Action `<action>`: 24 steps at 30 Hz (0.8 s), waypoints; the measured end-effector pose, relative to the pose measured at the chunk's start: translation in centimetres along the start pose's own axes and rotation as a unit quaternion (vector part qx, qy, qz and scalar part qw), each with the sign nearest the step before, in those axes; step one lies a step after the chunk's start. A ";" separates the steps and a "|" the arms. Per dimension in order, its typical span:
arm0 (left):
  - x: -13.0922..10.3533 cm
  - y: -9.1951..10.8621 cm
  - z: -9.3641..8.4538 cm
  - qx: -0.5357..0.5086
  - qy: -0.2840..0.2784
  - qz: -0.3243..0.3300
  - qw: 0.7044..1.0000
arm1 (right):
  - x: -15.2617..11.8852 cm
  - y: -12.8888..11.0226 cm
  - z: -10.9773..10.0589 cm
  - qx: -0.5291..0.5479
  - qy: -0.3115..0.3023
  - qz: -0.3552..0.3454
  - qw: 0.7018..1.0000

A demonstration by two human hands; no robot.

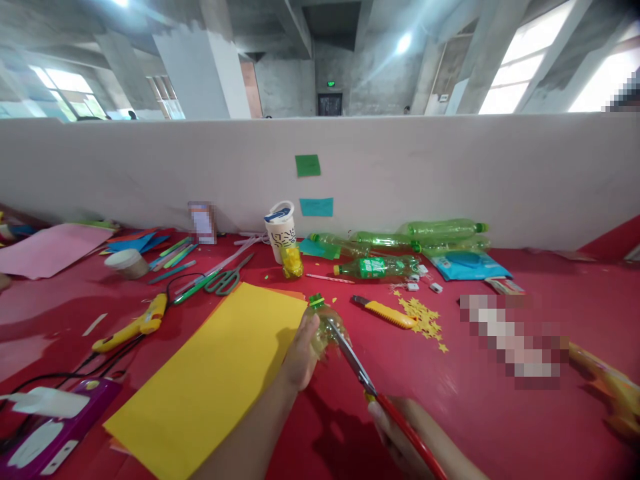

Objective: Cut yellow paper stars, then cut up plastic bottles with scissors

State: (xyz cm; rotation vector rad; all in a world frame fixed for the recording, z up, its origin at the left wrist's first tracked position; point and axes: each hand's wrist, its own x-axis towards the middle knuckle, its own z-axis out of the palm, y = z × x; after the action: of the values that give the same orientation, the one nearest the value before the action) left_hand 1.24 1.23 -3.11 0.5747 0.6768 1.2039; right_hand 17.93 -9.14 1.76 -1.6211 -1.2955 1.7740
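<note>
My left hand (299, 357) is closed around the side of a clear green cut-off bottle top (327, 328), its green cap pointing up and away. In my right hand (407, 433) are scissors (356, 363) with red handles. Their metal blades reach up to the bottle piece and overlap it; whether they are cutting into the plastic I cannot tell. Beneath my left forearm lies a stack of yellow paper (210, 373). A yellow utility knife (385, 311) rests beyond the scissors, beside a scatter of small yellow stars (423, 319).
Several green bottles (373, 268) lie at the back, near a white paper cup (280, 233). At the left are a yellow glue gun (135, 327), grey scissors (229, 279) and a purple power strip (60, 427) with cables. A white partition (200, 160) closes off the table's far side.
</note>
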 end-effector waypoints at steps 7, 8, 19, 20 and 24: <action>-0.3 -0.3 -0.1 0.049 0.016 0.013 0.999 | 0.2 0.4 -0.5 0.033 -0.039 0.001 0.999; -0.4 -0.4 -0.1 0.049 0.019 0.018 0.998 | 0.2 0.5 -0.5 0.039 -0.043 -0.004 0.998; -0.3 -0.3 0.0 0.054 0.013 0.004 0.998 | -0.5 -0.4 -0.3 0.022 -0.020 0.013 0.999; -0.4 -0.3 0.0 0.054 0.011 0.009 0.998 | -0.4 -0.4 -0.3 0.021 -0.018 0.011 1.000; -0.5 -0.4 0.0 0.077 -0.001 0.038 0.996 | 0.1 0.3 -0.2 0.034 -0.014 0.009 0.999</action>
State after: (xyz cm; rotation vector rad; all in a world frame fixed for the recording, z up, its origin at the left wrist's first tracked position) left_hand 1.34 0.67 -3.34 0.7370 0.7559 1.2279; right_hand 18.21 -9.12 1.43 -1.5797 -1.2228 1.8380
